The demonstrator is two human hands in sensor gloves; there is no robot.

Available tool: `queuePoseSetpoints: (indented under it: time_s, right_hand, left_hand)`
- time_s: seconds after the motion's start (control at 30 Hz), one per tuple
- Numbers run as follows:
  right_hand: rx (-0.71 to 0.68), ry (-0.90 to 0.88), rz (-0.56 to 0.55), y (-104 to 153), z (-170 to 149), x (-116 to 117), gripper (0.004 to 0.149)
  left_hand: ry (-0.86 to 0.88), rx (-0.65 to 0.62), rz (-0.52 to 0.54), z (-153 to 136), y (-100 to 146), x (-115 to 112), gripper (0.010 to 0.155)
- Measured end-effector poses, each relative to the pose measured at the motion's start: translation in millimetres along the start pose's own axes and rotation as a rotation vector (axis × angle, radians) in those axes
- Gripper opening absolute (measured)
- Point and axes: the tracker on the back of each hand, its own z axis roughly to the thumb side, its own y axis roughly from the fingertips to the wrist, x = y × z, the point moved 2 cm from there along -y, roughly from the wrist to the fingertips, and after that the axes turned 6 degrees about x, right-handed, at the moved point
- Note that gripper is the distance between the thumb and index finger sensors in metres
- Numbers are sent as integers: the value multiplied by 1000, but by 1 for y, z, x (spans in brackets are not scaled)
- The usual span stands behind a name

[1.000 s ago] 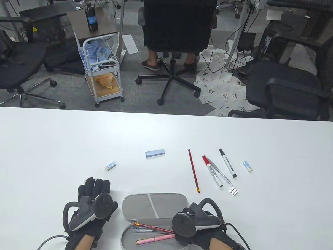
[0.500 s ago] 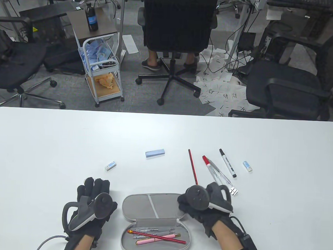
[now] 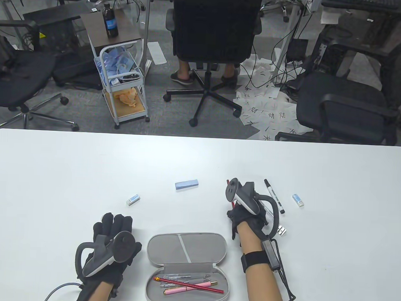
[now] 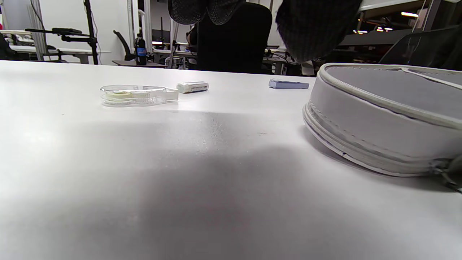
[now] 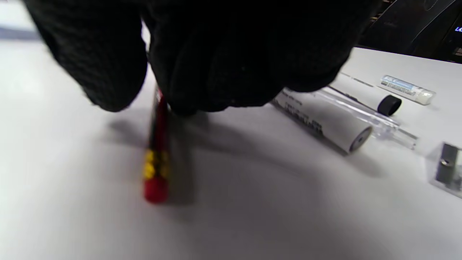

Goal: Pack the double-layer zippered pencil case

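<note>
Right hand (image 3: 247, 209) on red pencil (image 5: 156, 159); left hand (image 3: 112, 239) flat

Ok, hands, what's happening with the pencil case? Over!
Left hand resting flat, idle, beside the pencil case. Right hand down on the red pencil; grip unclear. Case open, pens inside. Nothing in the way.

Beyond the far edge of the white table (image 3: 54, 157), a person's feet (image 3: 182, 77) show under a black office chair (image 3: 214, 28). To its left stands a white wire cart (image 3: 122, 84), a dark bottle (image 3: 109, 20) on the small desk beside it. Papers (image 3: 268, 110) litter the floor at right.
</note>
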Motion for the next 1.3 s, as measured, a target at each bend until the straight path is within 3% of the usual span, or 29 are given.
queuePoseSetpoints:
  time_s: [0.03,0.17,0.3,0.37,0.43,0.53,0.63,0.73,0.93,1.17,1.3]
  right_hand:
    - [-3,22,-38,-1,3,0,44]
    - [-2,26,3,-1,5,4,41]
    - [29,-81,11,-1,-8,9,44]
    - [-1,-110,-50,7,-14,4,44]
    - [-104,-172,-121,21,-16,-6,44]
    - [-298,-277,-291,61,-21,-26,44]
    - [-576,-341,-313,103,-15,-26,43]
    - [-745,-291,-328,138,-8,-22,43]
    - [-1050,-35,-215,188,19,-1,42]
    - [-1105,180,-168,203,36,25,41]
    - [-1109,217,-172,206,42,31,41]
  left_hand:
    - [-1,-3,-5,1,0,0,83]
    - [3,-13,3,3,0,1,83]
    - [-2,-17,4,3,1,1,83]
    - [8,-13,6,2,2,3,83]
    - [25,-12,15,-1,2,5,82]
    - [19,-8,11,-4,3,7,82]
    - [30,-3,16,-6,4,9,82]
    - [15,0,10,-6,4,8,82]
    - [-28,-18,-4,2,3,4,81]
    - [-24,-19,2,2,2,4,81]
    - [-7,-25,1,1,2,4,81]
